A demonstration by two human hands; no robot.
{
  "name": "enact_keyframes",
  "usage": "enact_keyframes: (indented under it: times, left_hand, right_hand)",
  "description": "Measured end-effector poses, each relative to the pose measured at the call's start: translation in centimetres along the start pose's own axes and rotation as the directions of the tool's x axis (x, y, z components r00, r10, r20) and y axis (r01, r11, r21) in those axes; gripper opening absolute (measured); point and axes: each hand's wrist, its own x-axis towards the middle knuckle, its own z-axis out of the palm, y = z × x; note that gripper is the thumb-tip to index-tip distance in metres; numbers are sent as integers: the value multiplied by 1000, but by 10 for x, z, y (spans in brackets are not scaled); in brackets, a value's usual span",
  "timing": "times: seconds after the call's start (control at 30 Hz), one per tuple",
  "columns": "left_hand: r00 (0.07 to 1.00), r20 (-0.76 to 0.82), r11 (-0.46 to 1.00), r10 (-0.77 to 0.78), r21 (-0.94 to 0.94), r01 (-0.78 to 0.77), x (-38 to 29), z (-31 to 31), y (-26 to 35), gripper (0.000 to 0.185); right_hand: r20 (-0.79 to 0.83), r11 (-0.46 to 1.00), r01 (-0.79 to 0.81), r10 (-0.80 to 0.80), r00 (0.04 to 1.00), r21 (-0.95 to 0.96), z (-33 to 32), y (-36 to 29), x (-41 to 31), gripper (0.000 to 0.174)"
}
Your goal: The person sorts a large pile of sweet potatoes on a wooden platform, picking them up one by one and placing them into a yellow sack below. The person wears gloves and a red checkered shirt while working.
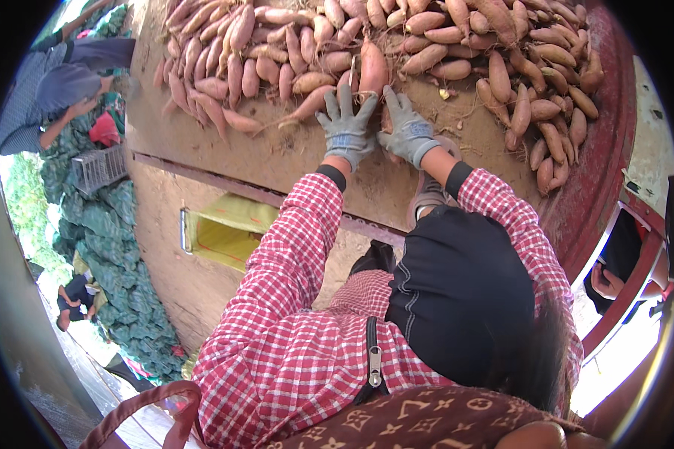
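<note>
My left hand [348, 128], in a grey work glove, has its fingers spread beside the lower end of a large sweet potato [373, 66]. A thin metal tool [353, 68], partly hidden, lies just beyond its fingertips; its kind is unclear. My right hand [407, 128], gloved alike, reaches in from the right, close to the large sweet potato's lower end. Another sweet potato [387, 119] shows partly between the hands, by the right thumb and index finger. Whether the right hand grips it is unclear. Many more sweet potatoes [250, 78] lie beyond the hands.
Sweet potatoes [553, 140] heap along the red metal side [601, 146] at right. Below the board's edge [213, 181] is a yellow bag [230, 216] with a metal frame. Green sacks [112, 247], a grey crate [100, 167] and a bending person [50, 90] are at left.
</note>
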Motion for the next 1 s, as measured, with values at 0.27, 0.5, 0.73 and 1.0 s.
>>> enact_keyframes:
  times: [0.27, 0.5, 0.73, 1.0]
  left_hand:
    - [996, 26, 992, -90, -81, 92, 34, -11, -34, 87]
    - [972, 93, 959, -218, -164, 231, 126, -64, -66, 77]
    - [974, -153, 972, -170, -189, 140, 111, -72, -92, 67]
    - [965, -241, 985, -106, -160, 68, 36, -76, -41, 71]
  right_hand:
    - [38, 1000, 2, -2, 999, 6, -27, -42, 37, 99]
    - [-12, 898, 440, -440, 898, 4, -70, -64, 116, 71]
    - [-340, 907, 214, -342, 876, -361, -169, -29, 164, 36]
    - [-78, 888, 135, -187, 979, -440, -217, -91, 114, 63]
